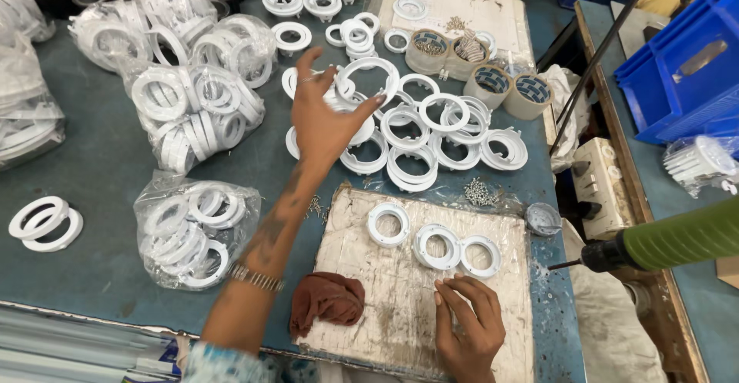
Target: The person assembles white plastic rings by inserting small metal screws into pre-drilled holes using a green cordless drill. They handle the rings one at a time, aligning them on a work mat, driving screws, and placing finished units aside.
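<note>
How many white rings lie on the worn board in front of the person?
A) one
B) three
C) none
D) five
B: three white rings lie in a row on the worn board, just above the right hand, while the left hand reaches to the loose pile beyond.

White rings [389,224] smooth plastic; board [400,306] rough, scuffed; rag [327,298] brown cloth; bags [192,229] glossy film.
</note>
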